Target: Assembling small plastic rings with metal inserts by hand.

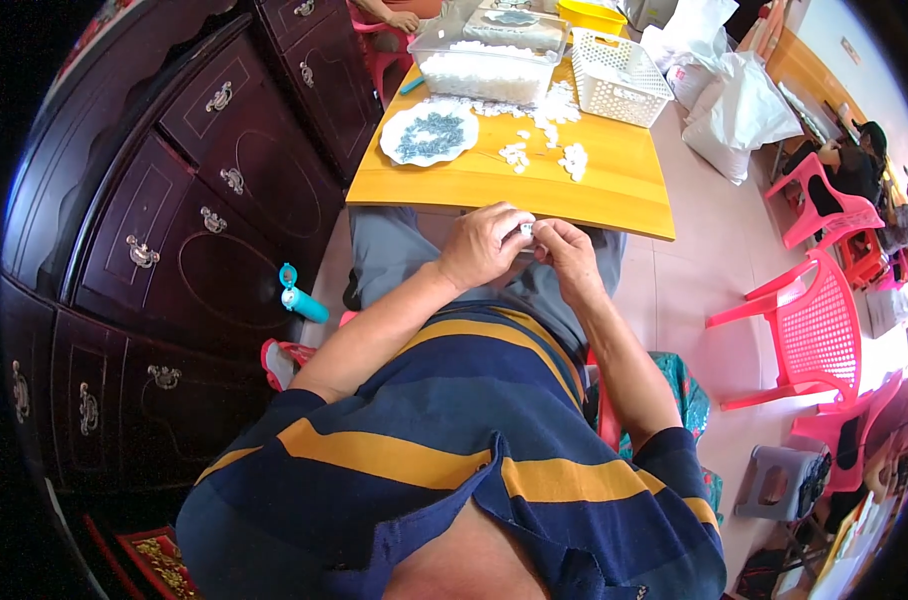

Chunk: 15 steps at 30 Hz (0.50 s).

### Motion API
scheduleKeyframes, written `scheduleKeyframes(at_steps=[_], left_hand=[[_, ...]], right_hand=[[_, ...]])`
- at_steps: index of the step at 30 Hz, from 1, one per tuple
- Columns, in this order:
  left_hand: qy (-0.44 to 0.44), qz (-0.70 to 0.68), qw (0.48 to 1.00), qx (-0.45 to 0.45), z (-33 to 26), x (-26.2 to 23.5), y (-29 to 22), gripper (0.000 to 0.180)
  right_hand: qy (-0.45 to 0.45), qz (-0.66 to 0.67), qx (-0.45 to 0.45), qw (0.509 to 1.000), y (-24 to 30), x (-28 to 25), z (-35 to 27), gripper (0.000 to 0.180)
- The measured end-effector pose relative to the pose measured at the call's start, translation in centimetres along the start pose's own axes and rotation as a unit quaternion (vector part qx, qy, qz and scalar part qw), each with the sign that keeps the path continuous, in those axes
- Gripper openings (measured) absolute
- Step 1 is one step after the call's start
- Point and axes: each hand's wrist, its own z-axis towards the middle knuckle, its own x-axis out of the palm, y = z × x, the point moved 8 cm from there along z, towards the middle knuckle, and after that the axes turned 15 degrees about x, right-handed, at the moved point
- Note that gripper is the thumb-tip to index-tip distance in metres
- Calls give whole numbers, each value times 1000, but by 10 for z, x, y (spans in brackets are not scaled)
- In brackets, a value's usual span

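Over my lap, just off the near edge of the yellow table (534,188), both hands come together. My left hand (484,242) is closed, its thumb and fingers pinching a small white piece (526,229). From the other side my right hand (570,255) pinches at the same piece, fingertips almost touching the left ones. Fingers cover most of the piece. On the table ahead, a white scalloped plate (392,134) bears many small grey-blue parts (429,136). Several loose white pieces (573,161) lie right of it.
Behind the plate stands a clear plastic tub (439,68) full of white pieces, beside a white perforated basket (629,106). Dark wooden cabinets (244,190) line the left, with a teal bottle (304,304) near them. Pink chairs (814,325), white sacks (739,115) and other people are at right.
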Motion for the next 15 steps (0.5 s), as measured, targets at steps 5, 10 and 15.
scheduleKeyframes(at_steps=[5,10,15], left_hand=[[-6,22,1000,2,2,-3,-5,15],[-2,16,1000,5,3,-4,-7,18],[2,-3,1000,-22,-1,-1,-1,20]], right_hand=[[11,2,-2,1000,-2,2,1,18],[20,9,-6,1000,-3,1,3,18],[19,3,-5,1000,-3,1,4,17]])
